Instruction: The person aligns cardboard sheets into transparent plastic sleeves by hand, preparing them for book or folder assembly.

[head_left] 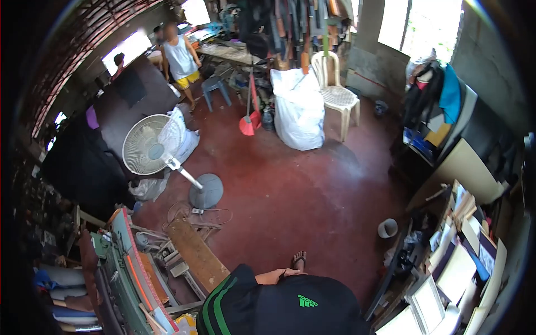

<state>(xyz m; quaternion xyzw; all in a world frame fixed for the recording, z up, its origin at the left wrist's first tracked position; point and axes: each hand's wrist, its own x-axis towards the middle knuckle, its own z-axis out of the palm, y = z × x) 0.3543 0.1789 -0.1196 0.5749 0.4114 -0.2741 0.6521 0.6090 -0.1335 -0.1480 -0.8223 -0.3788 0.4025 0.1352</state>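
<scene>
At the bottom of the head view, my right hand (276,276) shows in part in front of my dark shirt (279,307) with green stripes. The shirt covers much of this hand, and whether its fingers are closed or hold anything cannot be made out. My left hand is out of sight. Just beyond the right hand, a foot in a sandal (299,261) stands on the dark red floor (268,212). A worn wooden bench (196,254) lies to the left of the hand.
A stand fan (153,146) with a grey base is at left. Farther back are a white sack (298,111), a plastic chair (336,96), a red broom (247,125) and a person (180,58) near a blue stool (215,89). A white bucket (387,228) and piled boards (455,262) stand right.
</scene>
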